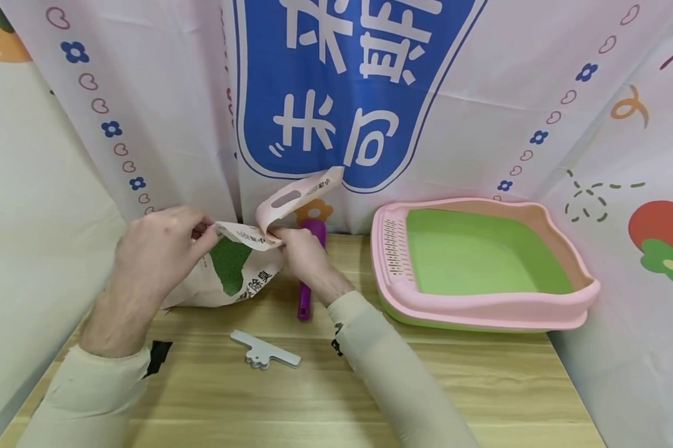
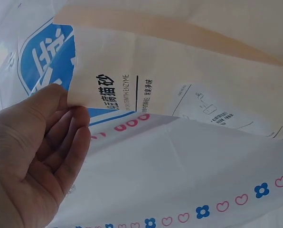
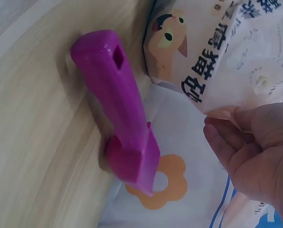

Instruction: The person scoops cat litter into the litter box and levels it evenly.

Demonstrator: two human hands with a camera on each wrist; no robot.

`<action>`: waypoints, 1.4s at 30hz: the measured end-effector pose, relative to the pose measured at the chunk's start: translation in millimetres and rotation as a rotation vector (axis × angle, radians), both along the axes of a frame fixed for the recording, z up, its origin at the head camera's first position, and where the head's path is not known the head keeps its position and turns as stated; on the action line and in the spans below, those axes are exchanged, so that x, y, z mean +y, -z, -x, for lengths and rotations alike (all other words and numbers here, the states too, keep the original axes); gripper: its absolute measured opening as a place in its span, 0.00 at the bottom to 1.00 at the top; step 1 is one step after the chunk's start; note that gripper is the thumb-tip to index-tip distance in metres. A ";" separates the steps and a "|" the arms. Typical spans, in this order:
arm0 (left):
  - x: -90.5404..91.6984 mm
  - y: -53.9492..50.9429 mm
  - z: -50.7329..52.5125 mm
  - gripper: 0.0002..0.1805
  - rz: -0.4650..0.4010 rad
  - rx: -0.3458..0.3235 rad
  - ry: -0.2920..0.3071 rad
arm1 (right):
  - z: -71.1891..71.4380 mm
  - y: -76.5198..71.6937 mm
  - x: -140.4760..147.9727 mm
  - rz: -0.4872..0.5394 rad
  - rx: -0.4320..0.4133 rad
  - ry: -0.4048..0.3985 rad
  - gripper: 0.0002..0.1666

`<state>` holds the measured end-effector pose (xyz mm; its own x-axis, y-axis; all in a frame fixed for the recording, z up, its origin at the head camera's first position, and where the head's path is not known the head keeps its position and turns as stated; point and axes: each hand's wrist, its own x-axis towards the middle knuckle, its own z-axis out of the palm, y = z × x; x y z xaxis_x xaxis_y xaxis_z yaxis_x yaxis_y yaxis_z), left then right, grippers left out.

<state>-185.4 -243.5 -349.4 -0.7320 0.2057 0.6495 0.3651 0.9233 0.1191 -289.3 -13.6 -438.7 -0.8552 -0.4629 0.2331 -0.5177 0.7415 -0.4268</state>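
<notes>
A pale cat litter bag (image 1: 193,289) stands at the back left of the table, with a grainy green patch (image 1: 230,267) on its front side. My left hand (image 1: 154,255) pinches the left end of its upper edge between thumb and fingers. In the left wrist view, that printed edge (image 2: 155,90) stretches away from the fingertips. My right hand (image 1: 305,252) pinches the right end, and a strip with a handle hole (image 1: 286,198) curls up beside it. Under the right hand lies a purple litter scoop (image 3: 115,95), handle toward the front.
A pink-rimmed green litter box (image 1: 482,311) stands at the back right. In front of the bag lies a grey sealing clip (image 1: 265,350). Printed cloth (image 1: 454,155) hangs behind the wooden table (image 1: 247,410) and at its sides.
</notes>
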 end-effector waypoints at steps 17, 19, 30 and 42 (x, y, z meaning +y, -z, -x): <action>9.7 7.2 14.0 0.06 -0.037 -0.034 0.022 | -11.7 -3.0 41.2 0.094 -0.060 0.079 0.35; 10.3 8.2 15.6 0.07 -0.046 -0.040 0.026 | -14.3 -1.1 46.1 0.072 -0.069 0.095 0.38; 15.0 18.6 37.5 0.09 -0.068 -0.088 0.049 | -38.2 12.6 61.7 -0.130 -0.040 0.004 0.19; 15.6 20.4 70.0 0.12 -0.155 -0.134 0.039 | -55.3 26.5 58.3 -0.205 -0.121 0.016 0.19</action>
